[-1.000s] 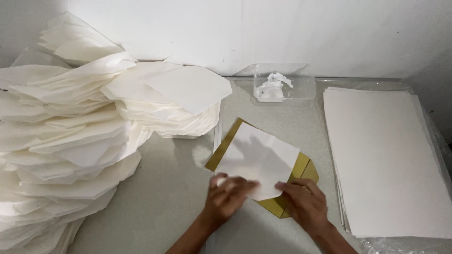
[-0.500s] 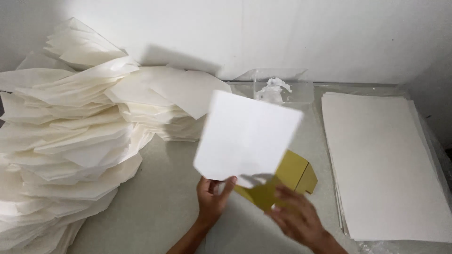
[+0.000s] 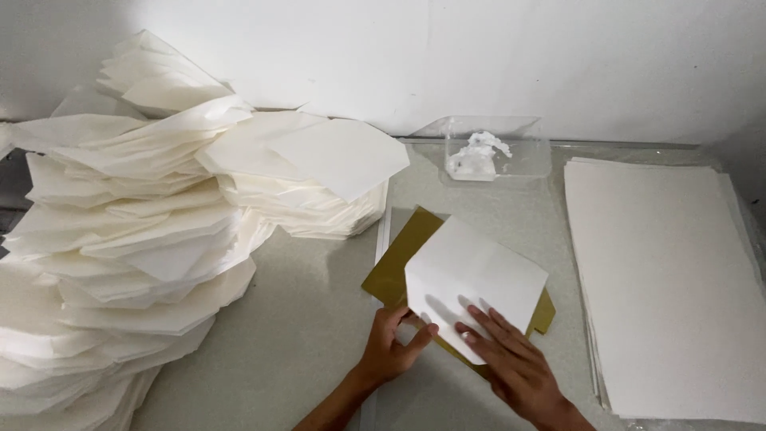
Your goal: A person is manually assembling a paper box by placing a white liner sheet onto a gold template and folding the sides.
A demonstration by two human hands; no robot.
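Observation:
A folded white paper sheet (image 3: 475, 283) lies on a gold-coloured card (image 3: 399, 259) on the grey tabletop. My left hand (image 3: 391, 347) pinches the paper's lower left corner between thumb and fingers. Over the paper's lower edge my right hand (image 3: 511, 359) lies flat, fingers spread and pressing down on it.
Tall heaps of folded white papers (image 3: 120, 239) fill the left side, with a lower pile (image 3: 319, 175) behind the card. A stack of flat white sheets (image 3: 662, 279) lies at the right. A clear plastic tray (image 3: 495, 152) with white paste stands by the wall.
A second ago the paper lay on the card. Half a second ago my left hand had lifted it upright. Now it is back down on the card, turned, with my right hand pressing it.

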